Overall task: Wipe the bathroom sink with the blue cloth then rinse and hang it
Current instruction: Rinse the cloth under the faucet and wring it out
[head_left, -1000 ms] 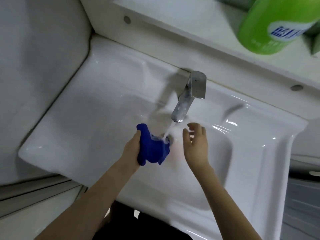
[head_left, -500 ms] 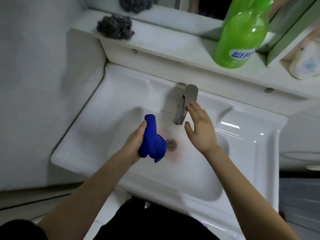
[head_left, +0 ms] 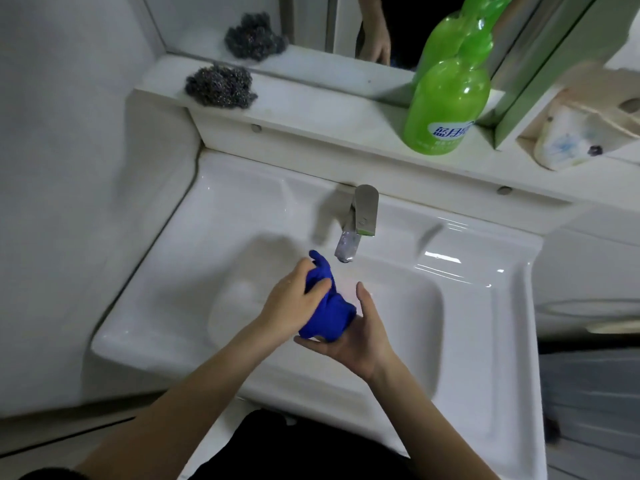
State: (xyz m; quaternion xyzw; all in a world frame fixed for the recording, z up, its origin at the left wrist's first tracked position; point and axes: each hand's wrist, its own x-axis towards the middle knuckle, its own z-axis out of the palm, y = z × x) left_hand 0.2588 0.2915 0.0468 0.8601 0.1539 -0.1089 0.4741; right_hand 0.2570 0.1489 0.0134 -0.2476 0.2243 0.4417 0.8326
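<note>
The blue cloth [head_left: 329, 308] is bunched into a wad above the basin of the white sink [head_left: 242, 209], just in front of the metal faucet [head_left: 358, 223]. My left hand [head_left: 294, 303] grips the upper part of the cloth, thumb and fingers curled round it. My right hand [head_left: 356, 336] cups the lower end from beneath, fingers wrapped under it and thumb raised. No water runs from the faucet spout. The drain is hidden behind the cloth and hands.
On the shelf behind the sink stand a green bottle [head_left: 448, 105] and a steel scouring pad [head_left: 220, 86], with a mirror [head_left: 311, 26] above. A white bottle [head_left: 571, 136] lies in a niche at right. A wall closes in on the left.
The water stopped after my right hand reached up to the faucet handle. That hand then came back down and took hold of the cloth's lower end. The camera tilted upward.
</note>
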